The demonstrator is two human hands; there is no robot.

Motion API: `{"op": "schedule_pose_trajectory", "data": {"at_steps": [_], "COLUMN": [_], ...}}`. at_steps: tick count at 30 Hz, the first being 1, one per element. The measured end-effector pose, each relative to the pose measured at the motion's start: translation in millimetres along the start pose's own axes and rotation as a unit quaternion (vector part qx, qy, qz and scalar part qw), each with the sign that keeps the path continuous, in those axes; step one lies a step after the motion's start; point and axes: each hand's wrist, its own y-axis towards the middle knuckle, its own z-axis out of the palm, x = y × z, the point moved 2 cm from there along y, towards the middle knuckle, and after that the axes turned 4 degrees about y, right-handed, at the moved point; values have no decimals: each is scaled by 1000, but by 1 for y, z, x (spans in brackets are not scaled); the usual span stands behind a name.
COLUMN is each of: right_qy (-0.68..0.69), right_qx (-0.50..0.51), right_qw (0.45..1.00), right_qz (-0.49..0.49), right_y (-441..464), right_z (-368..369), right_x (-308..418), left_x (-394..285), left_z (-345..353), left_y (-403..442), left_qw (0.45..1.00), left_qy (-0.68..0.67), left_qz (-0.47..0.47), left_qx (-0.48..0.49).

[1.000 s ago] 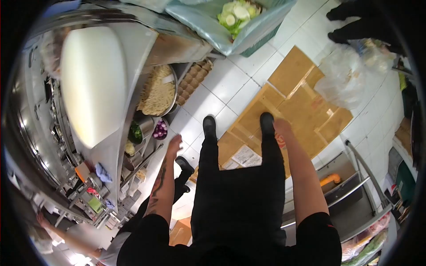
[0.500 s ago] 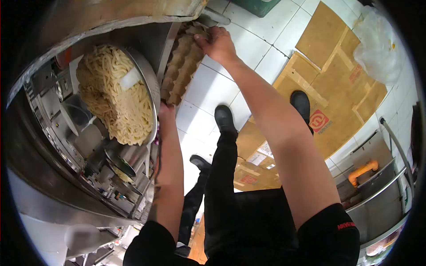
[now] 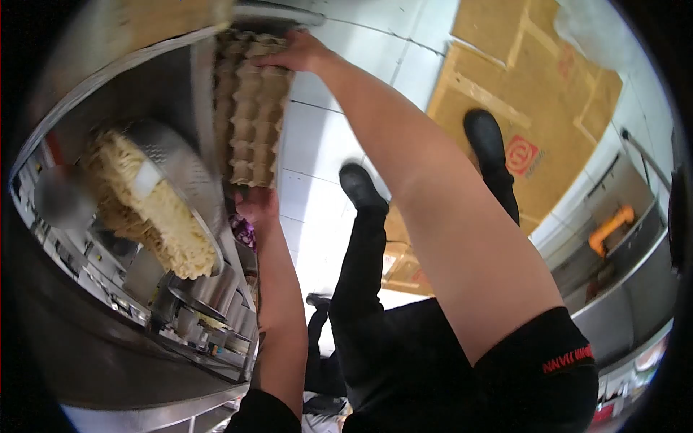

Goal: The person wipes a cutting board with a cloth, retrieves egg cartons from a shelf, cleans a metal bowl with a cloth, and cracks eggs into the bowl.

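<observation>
A brown cardboard egg tray (image 3: pixel 254 119) with bumpy cups is held between my two hands, beside the steel counter. My right hand (image 3: pixel 294 55) grips its far end, with the thumb over the top and the fingers at the edge. At the near end my left hand (image 3: pixel 256 206) is closed on the rim, its fingers partly hidden under the tray. Whether eggs lie under or inside cannot be seen. Left of the tray stands a perforated metal colander (image 3: pixel 177 162) heaped with thick pale noodles (image 3: pixel 170 227). Something purple and chopped (image 3: pixel 242 231) shows by my left wrist.
Flattened cardboard (image 3: pixel 498 144) covers part of the white tiled floor (image 3: pixel 314 155). A steel sink unit with an orange pipe (image 3: pixel 611 229) is on the right. Metal pots (image 3: pixel 209 292) stand below the noodles. Another person's dark-clothed leg (image 3: pixel 317 332) shows near the bottom.
The egg tray has moved left in view with both hands on it, and more of its top shows. The colander of noodles appears lower and further left as the view shifts.
</observation>
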Motion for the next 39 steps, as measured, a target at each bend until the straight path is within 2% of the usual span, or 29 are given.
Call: {"op": "schedule_pose_trajectory", "data": {"at_steps": [1,2,4,5,6,8,9,12,15,18,20,24,25,26,27,28,30,31,32,34,37,39], "right_qy": [-36,-33,-31,-37,-38,-33,-36,-89,-75,-55,-98,-115,-103,-92,-83,-86,17,32,31,-45,-99,-48], "right_qx": [-25,-25,-34,-41,-40,-6,-4,26,32,9,13,16,25,32,158,156,51,24,25,111,157,180], "right_qw": [999,999,999,997,997,999,999,995,996,998,995,993,994,995,982,982,998,998,998,993,982,981], "right_qz": [20,29,9,-55,-57,-8,-6,-21,-36,-42,-5,1,17,32,59,58,24,-44,-46,3,22,54], "right_y": [-3,-7,1,4,3,-4,-4,-4,-9,-7,-18,-43,-44,-45,-39,-33,-17,-7,0,-3,-34,-37], "right_z": [1,0,6,6,4,-5,-8,-12,-13,-14,-16,-25,-29,-37,-51,-49,-34,-21,-16,-15,-36,-34], "right_x": [-3,-8,-6,-7,-5,1,1,9,10,5,9,11,9,8,12,8,-5,-3,-8,-1,23,5], "left_x": [5,8,18,21,17,4,7,3,3,10,16,16,17,16,15,14,10,9,6,0,1,7], "left_z": [-16,-35,-56,-61,-76,-103,-97,-48,-22,-8,-5,-22,-21,-16,-16,-15,-11,-8,-6,0,0,-11], "left_y": [1,5,15,19,31,55,56,57,62,68,68,52,44,43,46,53,67,72,76,79,77,65], "left_qw": [996,996,987,985,986,983,984,980,978,956,937,966,969,970,971,971,971,970,969,967,966,971], "left_qy": [-28,-25,18,108,107,135,132,194,197,278,331,241,202,193,192,199,207,211,215,227,228,214], "left_qz": [-51,-56,-136,-124,-123,-75,-75,34,32,30,28,2,-54,-63,-53,-32,0,10,17,19,8,-7], "left_qx": [70,63,-78,-41,-41,97,94,6,61,89,103,97,131,136,135,127,120,118,117,117,119,108]}}
